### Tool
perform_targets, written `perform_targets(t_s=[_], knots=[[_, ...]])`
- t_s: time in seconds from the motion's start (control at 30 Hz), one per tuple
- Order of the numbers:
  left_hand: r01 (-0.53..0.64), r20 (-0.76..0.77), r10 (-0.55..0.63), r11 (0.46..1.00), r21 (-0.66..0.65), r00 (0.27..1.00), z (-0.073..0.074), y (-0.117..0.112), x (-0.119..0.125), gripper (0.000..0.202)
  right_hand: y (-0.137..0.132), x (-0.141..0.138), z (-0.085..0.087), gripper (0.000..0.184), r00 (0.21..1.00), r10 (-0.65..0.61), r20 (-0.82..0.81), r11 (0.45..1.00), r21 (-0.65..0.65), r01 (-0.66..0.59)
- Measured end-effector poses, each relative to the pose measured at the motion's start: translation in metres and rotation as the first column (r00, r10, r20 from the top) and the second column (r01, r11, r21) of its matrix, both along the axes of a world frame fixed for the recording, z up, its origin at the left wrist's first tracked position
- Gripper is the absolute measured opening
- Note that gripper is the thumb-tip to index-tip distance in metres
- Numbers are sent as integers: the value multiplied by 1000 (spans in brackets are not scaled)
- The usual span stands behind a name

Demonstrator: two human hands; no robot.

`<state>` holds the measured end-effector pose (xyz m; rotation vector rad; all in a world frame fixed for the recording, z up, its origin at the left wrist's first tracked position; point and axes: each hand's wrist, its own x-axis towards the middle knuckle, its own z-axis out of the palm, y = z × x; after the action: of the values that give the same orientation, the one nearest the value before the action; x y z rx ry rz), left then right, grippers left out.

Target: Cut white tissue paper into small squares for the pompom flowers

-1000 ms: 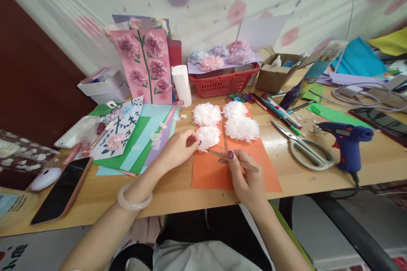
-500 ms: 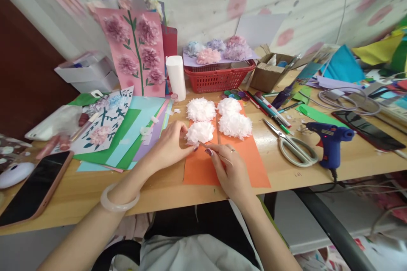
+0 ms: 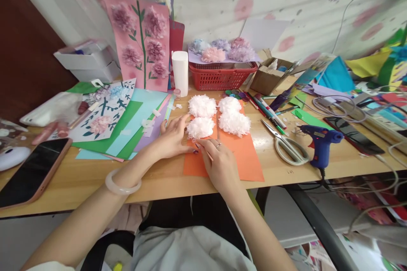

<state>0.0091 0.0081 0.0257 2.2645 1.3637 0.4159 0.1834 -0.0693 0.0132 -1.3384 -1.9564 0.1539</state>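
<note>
Several white tissue-paper flowers lie on an orange paper sheet on the wooden table. My left hand rests beside the nearest white flower, its fingers touching the flower's left edge. My right hand sits just below that flower, closed on a thin wooden stick whose tip points at the flower's lower edge. Two more white flowers lie behind it. A pale bangle is on my left wrist.
Scissors and a blue glue gun lie to the right. A red basket with pastel flowers stands behind, next to a white roll and a pink flower card. Coloured paper sheets and a phone lie left.
My right hand has moved in under the nearest white flower with the stick. My left hand's fingers have spread along the flower's left side. The view has shifted a little.
</note>
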Motion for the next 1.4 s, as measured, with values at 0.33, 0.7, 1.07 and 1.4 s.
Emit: perform_targets(t_s=[0.33,0.7,1.07,1.4], knots=[[-9,25,9,1000,-19,1000,-2,2,-1,104,-5,1,-3,33,967,-124,-224,992,-51,115],[-1,42,0,1000,9,999,-5,4,-1,107,-15,6,-1,37,843,-208,-497,977,-69,201],[-5,2,5,1000,-7,1000,-3,1,-2,96,-9,3,-1,36,919,-110,-379,994,-65,92],[8,-6,-8,1000,16,1000,-5,2,-5,90,-2,2,-7,32,972,-110,-208,992,36,120]])
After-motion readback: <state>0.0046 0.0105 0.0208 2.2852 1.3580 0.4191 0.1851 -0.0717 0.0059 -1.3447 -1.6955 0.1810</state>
